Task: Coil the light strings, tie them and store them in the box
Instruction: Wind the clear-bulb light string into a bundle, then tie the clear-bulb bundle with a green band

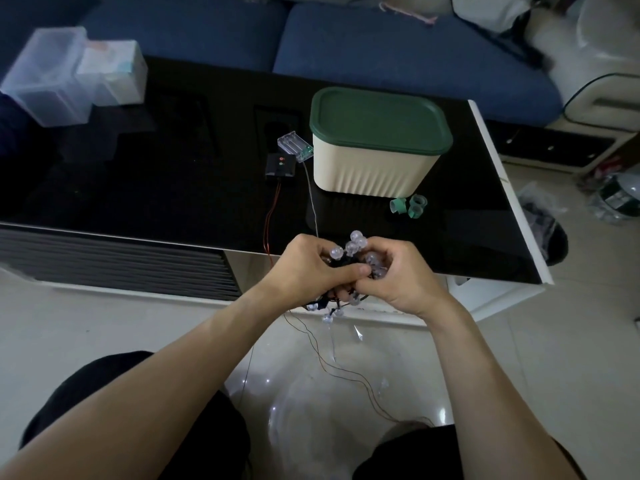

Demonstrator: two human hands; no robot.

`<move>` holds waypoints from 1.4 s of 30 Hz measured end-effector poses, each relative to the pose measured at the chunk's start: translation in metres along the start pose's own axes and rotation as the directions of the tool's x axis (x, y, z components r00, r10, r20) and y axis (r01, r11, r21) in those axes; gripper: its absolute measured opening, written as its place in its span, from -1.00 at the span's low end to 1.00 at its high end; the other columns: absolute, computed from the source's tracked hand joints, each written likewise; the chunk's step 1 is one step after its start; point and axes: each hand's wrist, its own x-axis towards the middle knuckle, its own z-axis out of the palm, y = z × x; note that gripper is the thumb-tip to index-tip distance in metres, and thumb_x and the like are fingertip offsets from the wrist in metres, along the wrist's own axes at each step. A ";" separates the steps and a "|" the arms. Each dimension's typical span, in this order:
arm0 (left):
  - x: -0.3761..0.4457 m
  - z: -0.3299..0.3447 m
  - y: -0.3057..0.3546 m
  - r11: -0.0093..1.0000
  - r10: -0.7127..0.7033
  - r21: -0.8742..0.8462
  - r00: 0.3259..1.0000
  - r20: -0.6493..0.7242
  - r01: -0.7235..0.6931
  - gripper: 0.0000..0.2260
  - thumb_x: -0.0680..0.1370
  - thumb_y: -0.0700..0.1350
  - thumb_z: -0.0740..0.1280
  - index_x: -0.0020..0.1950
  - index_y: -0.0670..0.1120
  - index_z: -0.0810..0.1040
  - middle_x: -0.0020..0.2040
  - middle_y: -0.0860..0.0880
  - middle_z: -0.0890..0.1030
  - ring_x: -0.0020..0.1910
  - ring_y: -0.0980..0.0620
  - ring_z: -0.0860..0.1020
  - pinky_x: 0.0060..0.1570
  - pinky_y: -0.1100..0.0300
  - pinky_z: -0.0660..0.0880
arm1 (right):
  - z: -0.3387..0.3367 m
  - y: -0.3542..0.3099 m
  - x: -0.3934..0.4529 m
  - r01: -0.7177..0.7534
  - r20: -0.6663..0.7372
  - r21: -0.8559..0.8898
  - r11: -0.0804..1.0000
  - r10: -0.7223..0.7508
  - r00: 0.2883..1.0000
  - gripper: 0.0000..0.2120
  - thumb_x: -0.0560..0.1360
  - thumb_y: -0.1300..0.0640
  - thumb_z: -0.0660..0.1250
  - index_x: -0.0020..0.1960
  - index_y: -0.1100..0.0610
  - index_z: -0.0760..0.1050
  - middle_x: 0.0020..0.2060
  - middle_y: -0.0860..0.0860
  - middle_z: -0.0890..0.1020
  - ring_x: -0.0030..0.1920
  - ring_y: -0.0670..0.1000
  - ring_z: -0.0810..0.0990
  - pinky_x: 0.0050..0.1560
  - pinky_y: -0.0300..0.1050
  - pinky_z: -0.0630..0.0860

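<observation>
A bunched light string [353, 249] with clear round bulbs is held just off the front edge of the black table [156, 188]. My left hand [311, 271] grips the bundle from the left, thumb across it. My right hand [401, 275] grips it from the right. Thin wires [332, 362] trail from the bundle toward the floor. On the table, a black battery pack [280, 167] with a red wire and a clear battery case [294, 146] lie beside a cream box with a shut green lid [377, 123]. Green tie rolls [408, 206] lie in front of the box.
Clear plastic containers [65, 74] stand at the table's far left. A blue sofa [381, 46] runs behind the table. Bags and clutter [616, 199] lie on the pale floor to the right. My knees are at the bottom of the view.
</observation>
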 end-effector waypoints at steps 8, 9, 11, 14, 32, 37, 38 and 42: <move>0.014 -0.015 -0.019 0.894 0.092 0.428 0.989 0.117 -0.134 -0.54 0.46 0.27 0.39 -0.07 -0.16 0.60 -0.06 -0.15 0.54 -0.19 0.07 0.51 -0.11 0.19 0.54 | 0.002 -0.001 -0.003 -0.023 -0.009 -0.057 0.998 0.022 1.000 -0.60 0.27 0.35 0.58 -0.08 -0.10 0.65 -0.24 -0.12 0.71 -0.23 -0.18 0.68 -0.20 -0.34 0.52; 0.016 -0.018 -0.020 0.876 0.062 0.467 0.989 0.137 -0.120 -0.48 0.43 0.39 0.33 -0.08 -0.09 0.58 -0.07 -0.08 0.53 -0.16 0.06 0.52 -0.09 0.13 0.54 | 0.003 -0.002 -0.003 -0.021 -0.009 -0.069 0.997 0.021 1.000 -0.60 0.26 0.34 0.58 -0.09 -0.11 0.65 -0.25 -0.11 0.71 -0.24 -0.18 0.67 -0.21 -0.35 0.52; 0.014 -0.020 -0.021 0.881 0.044 0.457 0.983 0.179 -0.123 -0.51 0.45 0.39 0.30 -0.14 -0.06 0.56 -0.23 0.00 0.55 -0.25 0.08 0.54 -0.18 0.13 0.48 | 0.003 -0.002 -0.003 -0.019 0.000 -0.082 0.996 0.019 1.000 -0.59 0.26 0.34 0.57 -0.06 -0.09 0.64 -0.23 -0.10 0.71 -0.23 -0.15 0.68 -0.20 -0.31 0.54; 0.008 -0.013 -0.018 0.932 0.108 0.317 0.969 0.221 -0.176 -0.72 0.57 0.06 0.36 -0.17 -0.15 0.58 -0.37 0.04 0.54 -0.41 0.19 0.47 -0.32 0.30 0.39 | 0.002 -0.001 -0.002 -0.024 0.034 -0.074 0.997 0.027 0.999 -0.63 0.27 0.34 0.55 -0.05 -0.03 0.62 -0.18 -0.04 0.69 -0.20 -0.08 0.68 -0.17 -0.19 0.59; 0.011 -0.022 -0.012 0.945 -0.020 -0.303 0.947 0.321 0.123 -0.88 0.59 -0.23 0.32 -0.05 -0.28 0.59 -0.19 -0.17 0.63 -0.09 -0.08 0.61 0.05 0.08 0.54 | -0.013 0.005 0.008 -0.004 0.004 0.046 0.999 0.004 1.000 -0.61 0.40 0.37 0.54 0.18 0.15 0.61 -0.12 -0.02 0.73 -0.11 -0.07 0.72 -0.07 -0.24 0.60; 0.011 -0.017 -0.009 0.930 -0.089 -0.314 0.945 0.314 0.192 -0.76 0.64 -0.18 0.26 -0.22 -0.18 0.52 -0.39 -0.05 0.51 -0.36 0.06 0.47 -0.29 0.22 0.41 | -0.020 0.000 0.015 -0.054 0.073 0.018 0.998 0.053 0.996 -0.53 0.35 0.26 0.61 0.22 0.12 0.59 -0.02 -0.01 0.73 0.03 -0.08 0.70 0.02 -0.23 0.60; 0.011 -0.017 -0.009 0.933 -0.106 -0.298 0.943 0.315 0.204 -0.75 0.65 -0.17 0.24 -0.23 -0.17 0.50 -0.41 -0.02 0.51 -0.39 0.08 0.45 -0.33 0.25 0.38 | -0.026 0.000 0.018 -0.084 0.126 0.004 0.996 0.083 0.989 -0.50 0.32 0.18 0.63 0.22 0.07 0.60 0.01 -0.03 0.73 0.07 -0.08 0.69 0.08 -0.20 0.60; 0.010 -0.018 -0.006 0.957 -0.158 -0.190 0.941 0.299 0.221 -0.70 0.67 -0.11 0.22 -0.21 -0.19 0.55 -0.37 -0.04 0.58 -0.39 0.07 0.52 -0.34 0.25 0.42 | -0.062 0.018 0.036 -0.248 0.046 0.025 0.969 0.246 0.968 -0.62 0.35 0.08 0.58 0.15 0.04 0.62 0.01 0.02 0.73 0.10 0.00 0.69 0.10 -0.11 0.62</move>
